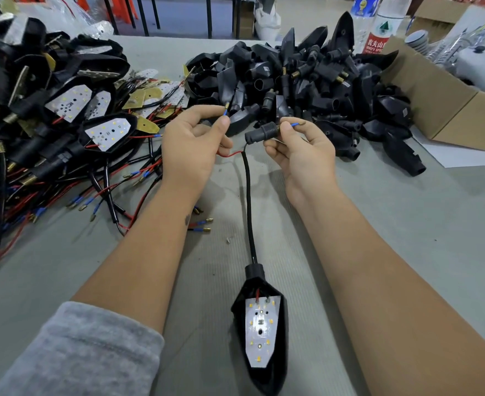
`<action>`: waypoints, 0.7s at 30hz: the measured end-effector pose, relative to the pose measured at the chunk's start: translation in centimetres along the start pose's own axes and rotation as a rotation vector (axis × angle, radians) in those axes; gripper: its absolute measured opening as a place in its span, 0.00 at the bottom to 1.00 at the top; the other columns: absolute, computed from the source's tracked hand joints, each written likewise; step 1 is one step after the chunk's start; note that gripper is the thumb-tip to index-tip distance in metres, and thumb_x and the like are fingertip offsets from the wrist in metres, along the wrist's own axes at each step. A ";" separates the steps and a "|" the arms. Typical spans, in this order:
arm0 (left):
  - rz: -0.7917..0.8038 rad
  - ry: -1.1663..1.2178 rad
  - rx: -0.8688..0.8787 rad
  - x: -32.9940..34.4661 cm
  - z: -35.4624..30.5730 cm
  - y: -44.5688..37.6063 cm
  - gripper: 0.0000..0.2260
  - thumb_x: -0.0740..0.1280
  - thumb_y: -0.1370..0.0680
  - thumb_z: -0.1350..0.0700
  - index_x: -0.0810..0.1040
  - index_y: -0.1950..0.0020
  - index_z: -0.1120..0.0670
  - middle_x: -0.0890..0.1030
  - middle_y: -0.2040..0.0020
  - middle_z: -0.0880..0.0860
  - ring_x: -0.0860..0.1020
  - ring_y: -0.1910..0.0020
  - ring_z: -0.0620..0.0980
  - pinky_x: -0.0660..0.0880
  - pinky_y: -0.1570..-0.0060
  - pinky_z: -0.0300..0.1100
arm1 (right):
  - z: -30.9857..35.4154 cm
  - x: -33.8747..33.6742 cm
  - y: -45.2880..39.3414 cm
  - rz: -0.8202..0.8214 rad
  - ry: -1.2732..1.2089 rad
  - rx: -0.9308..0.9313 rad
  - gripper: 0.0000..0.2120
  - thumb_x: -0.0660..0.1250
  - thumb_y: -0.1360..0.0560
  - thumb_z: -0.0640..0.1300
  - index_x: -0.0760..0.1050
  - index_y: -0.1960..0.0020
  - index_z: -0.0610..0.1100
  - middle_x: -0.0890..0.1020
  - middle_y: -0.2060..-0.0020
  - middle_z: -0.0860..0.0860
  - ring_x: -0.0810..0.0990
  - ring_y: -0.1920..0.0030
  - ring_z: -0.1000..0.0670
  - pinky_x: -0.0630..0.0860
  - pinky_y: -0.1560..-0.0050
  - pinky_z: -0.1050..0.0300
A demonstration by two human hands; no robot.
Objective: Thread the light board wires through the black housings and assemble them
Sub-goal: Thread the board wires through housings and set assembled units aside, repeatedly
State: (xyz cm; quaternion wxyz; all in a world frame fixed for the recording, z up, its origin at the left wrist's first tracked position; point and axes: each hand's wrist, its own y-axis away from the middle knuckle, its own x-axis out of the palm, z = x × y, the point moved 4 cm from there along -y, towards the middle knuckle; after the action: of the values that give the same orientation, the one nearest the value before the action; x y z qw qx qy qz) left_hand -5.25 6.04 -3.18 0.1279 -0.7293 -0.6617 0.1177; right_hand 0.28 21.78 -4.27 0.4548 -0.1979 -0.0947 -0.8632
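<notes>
Black is the small ribbed housing that is pinched by the right hand, with a blue wire tip poking out past the thumb. A second blue wire tip is pinched by the left hand, and a red wire is seen under it. A black cable runs down to 6 o'clock, where a light board is seated in its black shell on the grey surface. At 12 o'clock, spare housings are piled.

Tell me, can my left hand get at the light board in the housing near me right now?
Probably not yet: the left hand is pinching a blue-tipped wire. The light board itself lies uncovered.
</notes>
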 end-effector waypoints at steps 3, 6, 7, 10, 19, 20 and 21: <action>0.061 -0.095 -0.015 0.3 0.2 0.0 0.08 0.69 0.22 0.60 0.82 0.56 0.48 0.81 0.66 0.49 0.78 0.66 0.44 0.77 0.62 0.37 | 0.0 0.0 0.0 -0.009 0.002 -0.010 0.06 0.65 0.21 0.33 0.76 0.55 0.40 0.79 0.67 0.49 0.79 0.67 0.48 0.80 0.61 0.60; 0.076 -0.209 -0.042 0.5 0.5 -0.1 0.08 0.70 0.25 0.60 0.82 0.60 0.48 0.80 0.65 0.48 0.76 0.65 0.45 0.74 0.63 0.38 | -0.1 0.0 0.1 -0.016 0.008 -0.022 0.06 0.66 0.22 0.33 0.76 0.57 0.40 0.80 0.71 0.52 0.79 0.67 0.48 0.80 0.61 0.60; 0.068 -0.221 -0.063 0.5 0.7 -0.1 0.08 0.69 0.26 0.60 0.82 0.62 0.48 0.79 0.67 0.47 0.74 0.67 0.44 0.72 0.66 0.36 | -0.1 0.0 0.1 -0.026 0.004 -0.022 0.06 0.65 0.22 0.33 0.75 0.57 0.41 0.80 0.71 0.52 0.79 0.67 0.49 0.80 0.61 0.59; 0.063 -0.235 -0.098 0.5 0.8 -0.2 0.07 0.69 0.28 0.61 0.82 0.63 0.51 0.77 0.71 0.46 0.72 0.69 0.43 0.69 0.69 0.33 | -0.2 -0.3 -0.2 -0.060 -0.021 -0.005 0.05 0.64 0.21 0.33 0.74 0.55 0.40 0.79 0.66 0.48 0.79 0.67 0.49 0.81 0.59 0.59; 0.162 -0.217 -0.049 0.9 0.3 0.1 0.08 0.71 0.25 0.59 0.83 0.61 0.47 0.80 0.71 0.40 0.75 0.70 0.35 0.70 0.67 0.28 | -0.3 -0.4 -0.6 -0.055 -0.051 0.035 0.04 0.62 0.20 0.35 0.73 0.53 0.40 0.79 0.61 0.42 0.80 0.68 0.51 0.79 0.62 0.62; 0.165 -0.204 -0.055 0.9 0.3 0.1 0.08 0.71 0.25 0.58 0.83 0.61 0.47 0.79 0.72 0.41 0.74 0.70 0.36 0.69 0.67 0.28 | -0.3 -0.4 -0.6 -0.054 -0.047 0.033 0.04 0.62 0.20 0.35 0.73 0.53 0.40 0.79 0.61 0.42 0.80 0.68 0.51 0.78 0.62 0.62; 0.166 -0.195 -0.063 0.9 0.4 0.1 0.08 0.71 0.25 0.58 0.83 0.62 0.46 0.79 0.72 0.42 0.74 0.71 0.38 0.69 0.68 0.29 | -0.2 -0.5 -0.7 -0.055 -0.039 0.030 0.04 0.63 0.20 0.35 0.73 0.53 0.40 0.79 0.60 0.42 0.80 0.68 0.51 0.78 0.62 0.62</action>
State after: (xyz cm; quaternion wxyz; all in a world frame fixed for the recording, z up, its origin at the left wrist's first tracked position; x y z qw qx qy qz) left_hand -5.18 6.92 -3.55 0.0298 -0.7703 -0.6118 0.1774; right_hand -0.09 22.41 -4.68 0.4319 -0.2051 -0.1220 -0.8698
